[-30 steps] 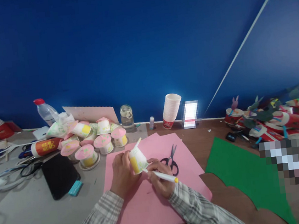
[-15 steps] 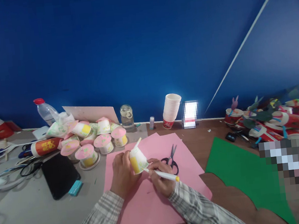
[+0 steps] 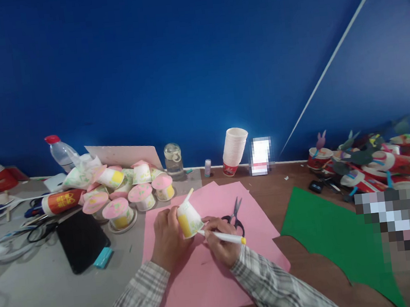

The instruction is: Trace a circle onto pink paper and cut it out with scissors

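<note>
My left hand (image 3: 168, 239) is wrapped round a small paper cup (image 3: 189, 218), white with a yellow patch, held on its side over a pink paper sheet (image 3: 207, 280). My right hand (image 3: 219, 242) pinches a white pen with a yellow end (image 3: 224, 237), its tip against the cup's lower edge. Black-handled scissors (image 3: 235, 216) lie on the pink sheet just beyond my right hand.
A cluster of cups with pink paper tops (image 3: 128, 193) sits left of the pink sheet, beside a black phone (image 3: 82, 239) and a water bottle (image 3: 60, 151). A stack of white cups (image 3: 234, 151) stands by the blue wall. Green paper (image 3: 331, 238) and red decorated cups (image 3: 378, 164) lie right.
My right hand has turned slightly, so the pen's yellow end has swung a little up and to the right. The cup and left hand have stayed put.
</note>
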`<state>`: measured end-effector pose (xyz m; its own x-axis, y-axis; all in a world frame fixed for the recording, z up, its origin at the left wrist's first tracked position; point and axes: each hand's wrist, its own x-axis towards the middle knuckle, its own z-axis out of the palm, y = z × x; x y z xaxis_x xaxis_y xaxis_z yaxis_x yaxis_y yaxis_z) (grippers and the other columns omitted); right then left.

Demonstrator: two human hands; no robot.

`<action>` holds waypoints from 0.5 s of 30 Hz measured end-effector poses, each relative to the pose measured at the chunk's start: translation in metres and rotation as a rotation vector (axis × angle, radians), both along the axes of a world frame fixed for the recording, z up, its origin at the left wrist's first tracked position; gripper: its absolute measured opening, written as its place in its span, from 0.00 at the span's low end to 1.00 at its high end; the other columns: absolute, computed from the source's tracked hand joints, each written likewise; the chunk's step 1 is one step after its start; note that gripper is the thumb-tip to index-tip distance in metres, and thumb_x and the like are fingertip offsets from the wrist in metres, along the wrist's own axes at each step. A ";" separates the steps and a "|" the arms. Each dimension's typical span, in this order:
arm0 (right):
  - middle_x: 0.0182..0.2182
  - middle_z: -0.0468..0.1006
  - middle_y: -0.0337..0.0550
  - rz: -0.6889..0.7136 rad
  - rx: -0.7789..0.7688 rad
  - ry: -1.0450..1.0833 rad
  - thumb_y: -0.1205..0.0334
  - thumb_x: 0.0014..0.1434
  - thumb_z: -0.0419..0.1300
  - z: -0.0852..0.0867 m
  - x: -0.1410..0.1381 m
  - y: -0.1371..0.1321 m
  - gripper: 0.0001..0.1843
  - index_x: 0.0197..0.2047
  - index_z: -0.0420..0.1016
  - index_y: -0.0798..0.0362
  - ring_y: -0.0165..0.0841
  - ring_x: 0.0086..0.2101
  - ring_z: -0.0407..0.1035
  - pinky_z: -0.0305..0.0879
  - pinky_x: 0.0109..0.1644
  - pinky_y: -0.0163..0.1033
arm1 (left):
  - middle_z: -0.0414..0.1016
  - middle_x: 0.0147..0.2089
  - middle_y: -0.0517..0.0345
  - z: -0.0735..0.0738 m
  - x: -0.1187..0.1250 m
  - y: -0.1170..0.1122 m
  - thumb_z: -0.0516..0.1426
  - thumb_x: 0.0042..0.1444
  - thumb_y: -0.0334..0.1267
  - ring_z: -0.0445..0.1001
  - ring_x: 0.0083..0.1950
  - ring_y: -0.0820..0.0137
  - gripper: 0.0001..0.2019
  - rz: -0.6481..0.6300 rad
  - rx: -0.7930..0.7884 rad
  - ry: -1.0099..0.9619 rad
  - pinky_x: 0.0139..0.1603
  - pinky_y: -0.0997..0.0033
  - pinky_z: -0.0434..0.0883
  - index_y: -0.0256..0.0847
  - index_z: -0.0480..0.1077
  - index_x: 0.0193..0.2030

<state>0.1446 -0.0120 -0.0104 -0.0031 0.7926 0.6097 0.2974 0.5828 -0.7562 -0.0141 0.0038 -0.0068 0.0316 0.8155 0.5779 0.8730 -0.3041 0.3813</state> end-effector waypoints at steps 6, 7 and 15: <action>0.21 0.76 0.40 0.034 0.021 0.005 0.66 0.49 0.55 0.003 -0.002 -0.001 0.06 0.26 0.72 0.49 0.42 0.33 0.74 0.70 0.38 0.42 | 0.62 0.40 0.51 0.003 0.001 -0.001 0.59 0.32 0.43 0.63 0.44 0.53 0.34 0.004 -0.004 0.021 0.45 0.48 0.66 0.40 0.55 0.50; 0.21 0.76 0.39 0.031 0.023 0.009 0.66 0.49 0.55 0.004 -0.002 -0.001 0.06 0.25 0.72 0.49 0.42 0.33 0.74 0.70 0.38 0.42 | 0.62 0.40 0.51 0.003 0.001 -0.001 0.59 0.31 0.43 0.63 0.44 0.53 0.35 0.006 -0.008 0.020 0.45 0.49 0.66 0.39 0.55 0.50; 0.21 0.76 0.40 0.021 -0.007 0.009 0.68 0.48 0.54 0.004 0.000 0.000 0.07 0.24 0.72 0.50 0.43 0.35 0.75 0.70 0.34 0.38 | 0.63 0.39 0.50 0.002 0.001 -0.001 0.59 0.32 0.45 0.64 0.44 0.53 0.34 0.017 -0.004 0.012 0.43 0.49 0.66 0.39 0.56 0.49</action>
<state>0.1447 -0.0118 -0.0066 -0.0145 0.7968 0.6040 0.2785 0.5834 -0.7630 -0.0129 0.0028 -0.0044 0.0245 0.8184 0.5741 0.8828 -0.2873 0.3718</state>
